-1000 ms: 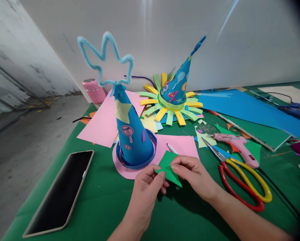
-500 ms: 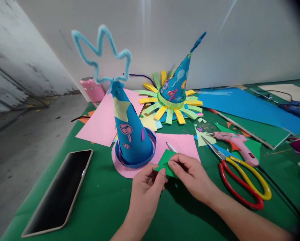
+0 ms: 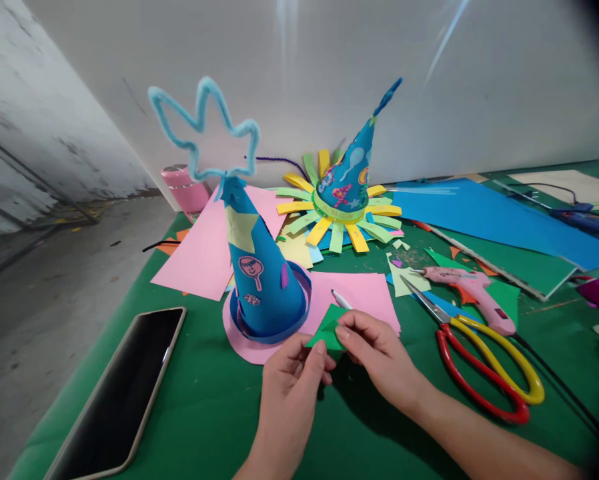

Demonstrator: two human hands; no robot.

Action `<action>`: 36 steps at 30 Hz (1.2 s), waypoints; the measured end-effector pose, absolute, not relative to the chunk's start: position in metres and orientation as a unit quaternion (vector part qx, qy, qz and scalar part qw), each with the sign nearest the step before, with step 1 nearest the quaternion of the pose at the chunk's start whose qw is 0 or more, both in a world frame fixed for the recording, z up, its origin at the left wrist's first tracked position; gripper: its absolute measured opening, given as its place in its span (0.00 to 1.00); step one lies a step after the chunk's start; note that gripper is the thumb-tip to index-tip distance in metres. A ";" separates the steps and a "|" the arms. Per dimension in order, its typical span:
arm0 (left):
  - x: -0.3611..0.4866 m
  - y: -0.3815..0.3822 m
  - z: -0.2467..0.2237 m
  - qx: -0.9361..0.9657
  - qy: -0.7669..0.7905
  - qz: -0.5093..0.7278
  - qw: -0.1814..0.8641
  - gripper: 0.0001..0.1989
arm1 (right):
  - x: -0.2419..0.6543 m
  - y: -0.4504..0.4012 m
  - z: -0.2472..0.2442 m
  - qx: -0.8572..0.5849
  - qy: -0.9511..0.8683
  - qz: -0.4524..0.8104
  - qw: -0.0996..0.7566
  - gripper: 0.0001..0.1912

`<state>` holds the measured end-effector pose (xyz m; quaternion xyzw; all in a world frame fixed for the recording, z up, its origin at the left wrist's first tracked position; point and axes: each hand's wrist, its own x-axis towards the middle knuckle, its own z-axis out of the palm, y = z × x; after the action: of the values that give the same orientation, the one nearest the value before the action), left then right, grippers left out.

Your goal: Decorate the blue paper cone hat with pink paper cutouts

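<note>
Between my two hands is a small piece of green paper (image 3: 328, 329), with a peak pointing away from me. My left hand (image 3: 293, 373) pinches its lower left edge between thumb and fingers. On the other side, my right hand (image 3: 374, 350) grips the right edge in a pinch. Just beyond stands a blue paper cone hat (image 3: 262, 287) with a pink brim, a yellow star, stickers and a light blue pipe-cleaner shape (image 3: 199, 127) on top. A white marker (image 3: 340, 299) lies on pink paper (image 3: 367, 290) behind my hands.
Red-and-yellow scissors (image 3: 479, 353) and a pink glue gun (image 3: 472, 290) lie at right. A phone (image 3: 117, 393) rests at left. Behind are a second cone hat (image 3: 349, 173) with yellow-green strips, blue card (image 3: 479, 213) and a pink bottle (image 3: 187, 190).
The view has tilted slightly up, so the things on the table sit a little lower. Both hands keep their pinch on the green paper, which now shows a smaller face.
</note>
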<state>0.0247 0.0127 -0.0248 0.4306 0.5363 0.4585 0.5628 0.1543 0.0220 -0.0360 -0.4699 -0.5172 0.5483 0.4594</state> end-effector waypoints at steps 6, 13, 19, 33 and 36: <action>0.020 0.013 -0.024 0.496 0.557 0.457 0.485 0.10 | 0.156 0.020 -0.039 -0.493 -0.552 0.506 0.443 0.10; 0.020 0.015 -0.025 0.521 0.564 0.452 0.454 0.09 | 0.155 0.020 -0.034 -0.500 -0.605 0.435 0.442 0.09; 0.022 0.013 -0.026 0.554 0.575 0.462 0.386 0.09 | 0.154 0.019 -0.035 -0.504 -0.616 0.427 0.429 0.09; 0.018 0.015 -0.038 0.687 0.552 0.418 0.220 0.11 | 0.155 0.016 -0.036 -0.505 -0.699 0.310 0.400 0.07; 0.017 0.013 -0.032 0.673 0.533 0.431 0.278 0.05 | 0.155 0.017 -0.036 -0.507 -0.654 0.370 0.422 0.08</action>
<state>0.0168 0.0126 -0.0321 0.6731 0.5326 0.4311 0.2783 0.1551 0.0175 -0.0364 -0.5072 -0.6540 0.3697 0.4224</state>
